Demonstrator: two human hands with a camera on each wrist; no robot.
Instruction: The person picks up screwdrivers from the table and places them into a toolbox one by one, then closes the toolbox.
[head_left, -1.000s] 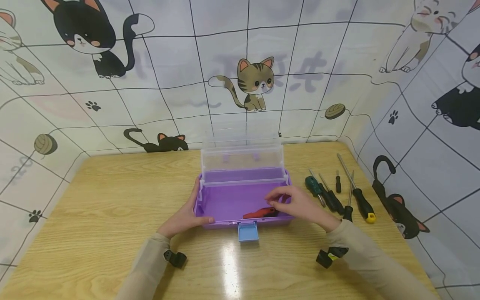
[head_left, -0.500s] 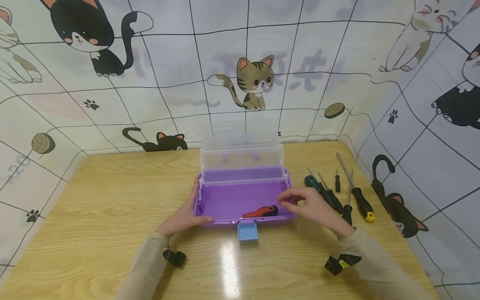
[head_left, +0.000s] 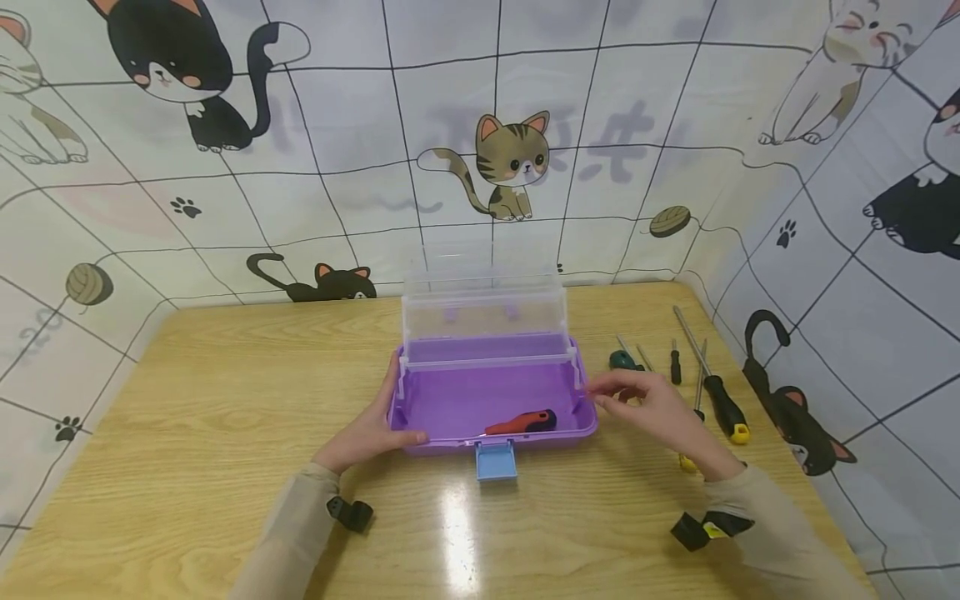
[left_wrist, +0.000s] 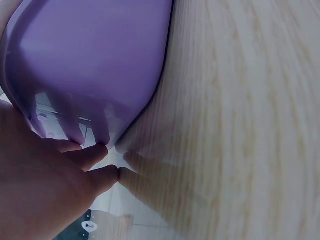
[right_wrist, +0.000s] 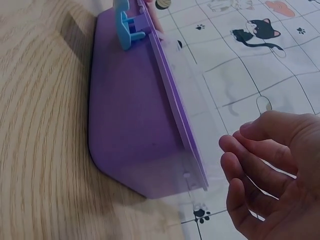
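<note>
A purple toolbox (head_left: 450, 398) with its clear lid (head_left: 483, 321) raised stands at the middle of the table. My left hand (head_left: 367, 429) grips its left end, thumb over the front rim and fingers along the side wall; the left wrist view shows fingertips (left_wrist: 100, 151) against the purple wall. Inside, near the front, lies a red and black screwdriver handle (head_left: 522, 422). My right hand (head_left: 652, 408) hovers by the box's right rim, fingers loosely curled with nothing between them. In the right wrist view that hand (right_wrist: 272, 172) is apart from the box.
Right of the box lie several screwdrivers: a green-handled one (head_left: 622, 360), a small black one (head_left: 676, 367) and a long black and yellow one (head_left: 723, 408). Others are partly behind the right hand. A blue latch (head_left: 496, 462) hangs open in front. A cat-print cloth covers the walls.
My right hand has moved right, from above the red and black screwdriver inside the box to beyond its right rim. The left hand and the box have stayed in place.
</note>
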